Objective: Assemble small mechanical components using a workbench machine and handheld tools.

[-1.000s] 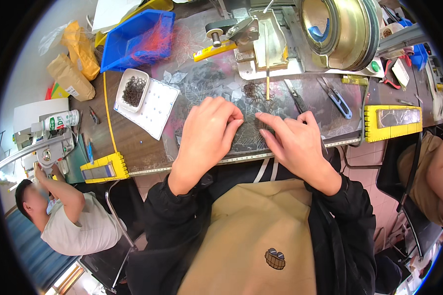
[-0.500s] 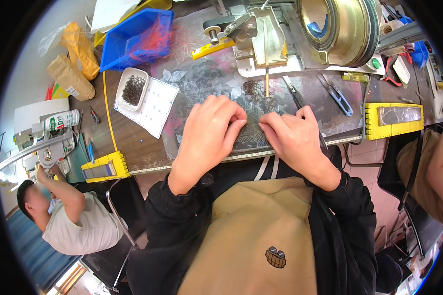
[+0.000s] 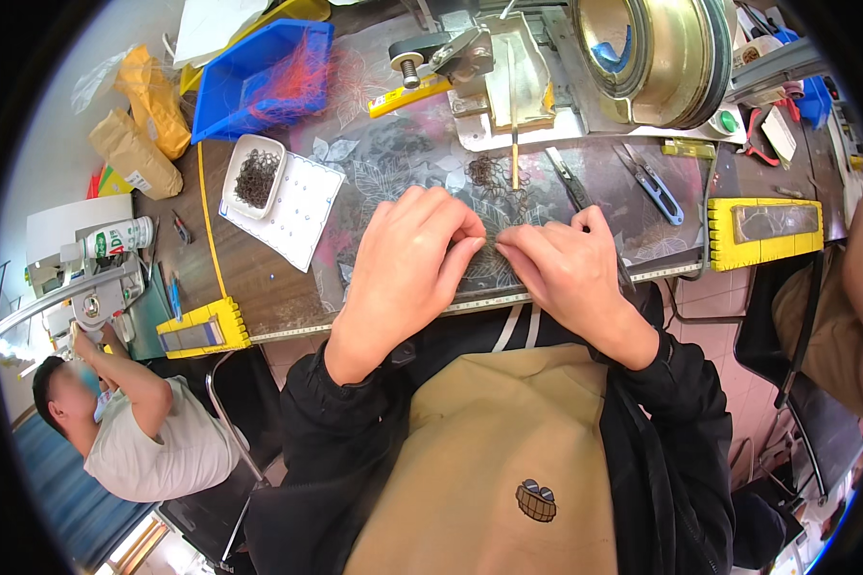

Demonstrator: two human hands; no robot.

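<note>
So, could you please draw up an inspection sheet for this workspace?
Surface: dark leaf-patterned mat, measuring strip along the near edge.
Work items: tangled dark strands on the mat; more dark pieces in a white dish, overlapping a patterned sheet.
Clutter: blue tray with red strands, blue-handled snips.
Hands: left hand and right hand close together above the mat, fingers drawn in; anything pinched is too small to tell.
Cables: a thin grey line beside the right yellow holder may be one; cannot tell.
Surroundings: person in a light shirt at left; another person partly visible at right.
</note>
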